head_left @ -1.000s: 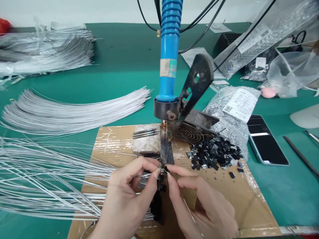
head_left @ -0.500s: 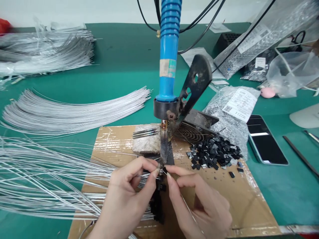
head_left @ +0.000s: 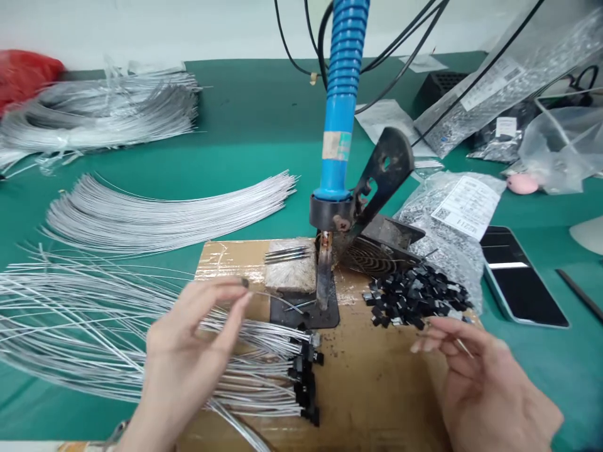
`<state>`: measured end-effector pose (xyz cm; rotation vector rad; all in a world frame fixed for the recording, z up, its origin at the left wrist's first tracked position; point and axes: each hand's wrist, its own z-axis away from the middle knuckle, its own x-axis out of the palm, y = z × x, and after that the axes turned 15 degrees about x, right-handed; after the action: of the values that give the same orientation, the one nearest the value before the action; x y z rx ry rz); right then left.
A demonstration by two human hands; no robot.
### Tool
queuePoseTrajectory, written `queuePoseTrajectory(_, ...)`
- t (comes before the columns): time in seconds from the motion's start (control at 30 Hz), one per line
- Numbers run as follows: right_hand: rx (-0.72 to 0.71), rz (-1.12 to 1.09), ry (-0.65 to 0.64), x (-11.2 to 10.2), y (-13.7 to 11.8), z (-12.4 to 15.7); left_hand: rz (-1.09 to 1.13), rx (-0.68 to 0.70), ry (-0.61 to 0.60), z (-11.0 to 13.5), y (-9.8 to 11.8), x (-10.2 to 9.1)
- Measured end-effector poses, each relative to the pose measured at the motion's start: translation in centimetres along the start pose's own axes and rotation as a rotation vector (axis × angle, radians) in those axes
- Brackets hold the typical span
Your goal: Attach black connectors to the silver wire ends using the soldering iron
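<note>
My left hand is closed in a pinch, left of the soldering iron. A thin wire runs from its fingertips toward the iron's tip, and a small dark spot shows there. My right hand is curled at the near edge of a pile of small black pieces. A short length of thin silvery wire sticks out between its fingers. Beside my left hand lie many white wires with black ends lined up on the cardboard.
A bracket holds the iron upright over a dark base plate. Next to it is a pale block with thin rods on it. A wire bundle lies behind. A phone and plastic bags are on the right.
Both hands have left the iron's tip and moved apart: my left hand leftward, my right hand rightward to the black pieces. The row of black wire ends is now uncovered. The view has shifted slightly.
</note>
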<state>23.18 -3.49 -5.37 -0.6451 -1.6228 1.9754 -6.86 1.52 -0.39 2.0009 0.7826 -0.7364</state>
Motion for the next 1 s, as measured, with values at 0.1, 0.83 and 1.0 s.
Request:
queuePoseTrajectory(0.1, 0.104, -0.156, 0.005, -0.5, 0.9, -0.6, -0.255, 0.064, -0.063, -3.1, -3.8, -0.5)
queuePoseTrajectory(0.83, 0.104, 0.02, -0.033, -0.3, 1.5, -0.7, 0.012, -0.087, 0.029, -9.5, -12.7, 0.3)
queuePoseTrajectory(1.0, 0.087, 0.062, -0.035, -0.5, 1.8, -0.7, 0.073, -0.137, 0.08, -9.1, -12.3, 0.1)
